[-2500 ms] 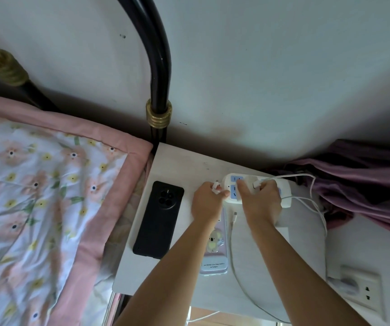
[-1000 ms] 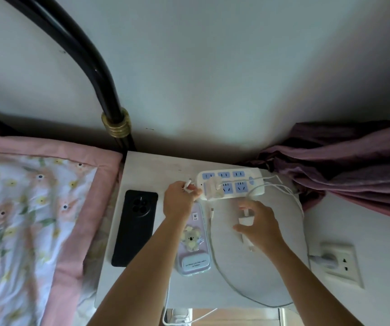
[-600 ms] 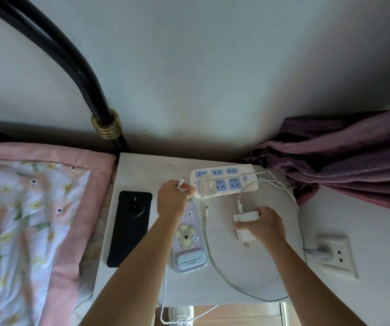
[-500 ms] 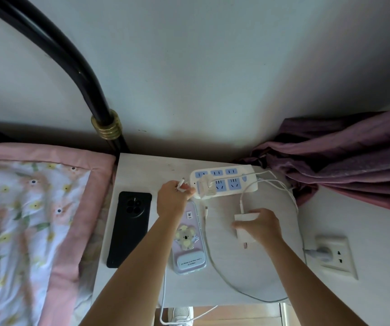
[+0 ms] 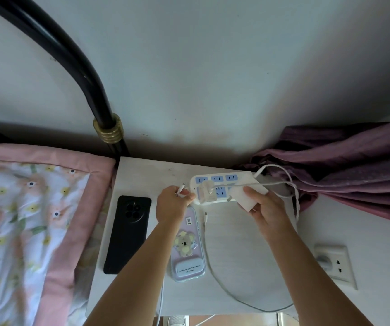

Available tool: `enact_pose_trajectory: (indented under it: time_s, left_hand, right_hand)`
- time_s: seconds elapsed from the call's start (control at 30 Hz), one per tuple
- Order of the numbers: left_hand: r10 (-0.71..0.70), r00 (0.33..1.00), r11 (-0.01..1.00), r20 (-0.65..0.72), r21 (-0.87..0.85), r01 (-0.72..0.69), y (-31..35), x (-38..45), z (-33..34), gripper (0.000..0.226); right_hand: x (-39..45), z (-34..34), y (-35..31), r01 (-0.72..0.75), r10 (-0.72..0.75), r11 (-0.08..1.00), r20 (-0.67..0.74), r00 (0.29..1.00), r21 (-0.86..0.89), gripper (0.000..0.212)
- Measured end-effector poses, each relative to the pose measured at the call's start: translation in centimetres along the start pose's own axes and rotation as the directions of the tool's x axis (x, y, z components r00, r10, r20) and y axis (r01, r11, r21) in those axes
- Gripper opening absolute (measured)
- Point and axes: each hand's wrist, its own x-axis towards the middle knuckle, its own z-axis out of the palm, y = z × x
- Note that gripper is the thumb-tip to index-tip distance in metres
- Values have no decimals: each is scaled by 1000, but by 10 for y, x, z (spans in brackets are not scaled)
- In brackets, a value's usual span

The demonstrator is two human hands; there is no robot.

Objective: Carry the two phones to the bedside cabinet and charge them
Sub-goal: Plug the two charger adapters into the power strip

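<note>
Two phones lie face down on the white bedside cabinet (image 5: 142,175): a black phone (image 5: 128,234) at the left and a lilac phone with a koala case (image 5: 188,245) beside it. At the cabinet's back lies a white power strip (image 5: 217,182) with one white adapter plugged in. My left hand (image 5: 172,204) pinches a white cable plug and presses against the strip's left end. My right hand (image 5: 265,208) holds a white charger block (image 5: 245,198) at the strip's right sockets. A loose cable end (image 5: 205,214) lies between the hands.
A white cable (image 5: 226,290) loops over the cabinet's front right. The wall socket (image 5: 335,264) at the right has a plug in it. Purple curtain fabric (image 5: 344,165) bunches behind the strip. The bed with a floral quilt (image 5: 29,220) and black frame (image 5: 90,97) borders the left.
My right hand picked the charger block up from the cabinet top and carried it back to the power strip. My left hand stayed at the strip's left end with the cable plug.
</note>
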Motion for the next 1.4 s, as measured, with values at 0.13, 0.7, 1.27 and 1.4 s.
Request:
enact_pose_trajectory:
  time_s: [0.13,0.7,1.27,1.4]
  left_hand:
    - [18,1000,1000,-7,10,-18,-3,1,1,20]
    - [36,999,999,3,-1,-36,-1,0,-1,11]
    - [54,998,996,-10,65,-54,1,-2,-1,14]
    - [67,997,994,-37,88,-63,2,-6,-2,20]
  right_hand:
    - [11,3,5,275,-313,942,-206,927,-193,28]
    - [24,33,6,284,-529,567,-78,845,-773,37]
    - [23,55,11,111,-519,273,-49,853,-956,34]
    - [24,55,15,99,-498,248,-39,866,-964,42]
